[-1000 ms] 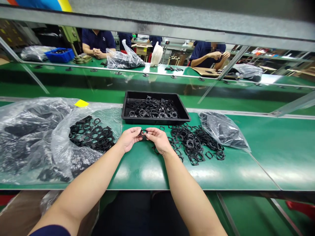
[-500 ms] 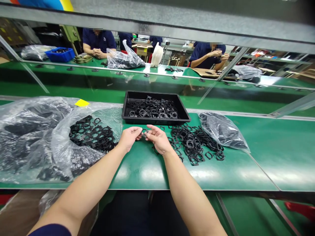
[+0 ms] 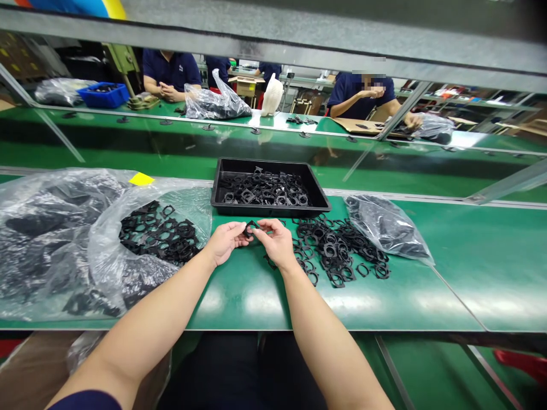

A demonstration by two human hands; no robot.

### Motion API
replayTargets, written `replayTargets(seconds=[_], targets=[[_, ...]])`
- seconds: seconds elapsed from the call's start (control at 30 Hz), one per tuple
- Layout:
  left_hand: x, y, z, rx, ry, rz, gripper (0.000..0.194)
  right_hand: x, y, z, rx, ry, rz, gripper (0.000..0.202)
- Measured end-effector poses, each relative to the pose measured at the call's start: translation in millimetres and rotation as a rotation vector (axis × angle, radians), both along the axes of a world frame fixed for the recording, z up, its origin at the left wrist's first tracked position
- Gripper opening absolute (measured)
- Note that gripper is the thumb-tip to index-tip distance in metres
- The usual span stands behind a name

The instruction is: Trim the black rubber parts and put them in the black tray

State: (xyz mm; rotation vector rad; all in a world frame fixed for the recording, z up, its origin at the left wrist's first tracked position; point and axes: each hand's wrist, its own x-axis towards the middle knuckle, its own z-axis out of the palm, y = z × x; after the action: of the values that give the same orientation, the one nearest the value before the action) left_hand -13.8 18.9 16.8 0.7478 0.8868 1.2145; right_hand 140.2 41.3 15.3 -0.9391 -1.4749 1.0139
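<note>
A small black ring-shaped part point(image 3: 250, 229) is held between my two hands, just in front of the black tray point(image 3: 273, 209). My left hand point(image 3: 226, 242) pinches its left side with thumb and fingers. The fingers of my right hand point(image 3: 276, 240) close on its right side. Many similar parts lie heaped in the tray. A loose pile of black rings point(image 3: 331, 247) spreads on the green table to the right of my right hand. On the left, an open clear bag point(image 3: 102, 228) shows more black parts point(image 3: 160, 233).
A closed clear bag of black parts point(image 3: 387, 225) lies right of the pile. Behind the tray, a metal frame point(image 3: 273, 128) crosses the view. Beyond it are a blue bin point(image 3: 103, 97) and people seated at another bench.
The black part between my hands has been tilted up and now shows its ring face. My right fingers have closed in more. Across the bench, a person's arm has reached out to the right.
</note>
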Motion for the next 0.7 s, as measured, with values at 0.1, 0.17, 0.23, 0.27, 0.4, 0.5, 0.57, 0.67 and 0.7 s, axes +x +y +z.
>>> replayTargets(seconds=[0.1, 0.17, 0.23, 0.27, 0.4, 0.5, 0.57, 0.67, 0.7], targets=[[-0.2, -0.7, -0.2, 0.001, -0.01, -0.011, 0.03, 0.1, -2.1, 1.2, 0.213, -0.109, -0.045, 0.015], [0.1, -1.8, 0.0, 0.007, -0.011, -0.027, 0.029, 0.4, -3.4, 2.4, 0.261, -0.15, -0.051, 0.01], [0.4, -2.8, 0.1, 0.012, -0.005, -0.043, 0.029, 0.7, -4.2, 3.5, 0.284, -0.179, -0.054, 0.008], [0.6, -3.2, 0.1, 0.013, -0.001, -0.049, 0.029, 0.9, -4.5, 3.9, 0.295, -0.19, -0.054, 0.007], [1.6, -3.4, -0.6, 0.014, 0.009, -0.048, 0.03, 2.4, -4.1, 5.3, 0.326, -0.24, -0.05, 0.007], [2.2, -2.7, -1.8, 0.032, 0.033, -0.017, 0.029, 3.9, -3.3, 5.9, 0.324, -0.272, -0.039, 0.009], [1.8, -2.0, -2.7, 0.056, 0.073, 0.005, 0.028, 4.3, -3.0, 5.6, 0.316, -0.272, -0.027, 0.011], [0.0, -1.8, -2.8, 0.095, 0.152, 0.004, 0.025, 3.4, -3.0, 3.8, 0.25, -0.215, 0.0, 0.013], [-0.7, -2.1, -2.3, 0.109, 0.178, -0.008, 0.024, 2.7, -3.1, 2.9, 0.201, -0.172, 0.011, 0.014]])
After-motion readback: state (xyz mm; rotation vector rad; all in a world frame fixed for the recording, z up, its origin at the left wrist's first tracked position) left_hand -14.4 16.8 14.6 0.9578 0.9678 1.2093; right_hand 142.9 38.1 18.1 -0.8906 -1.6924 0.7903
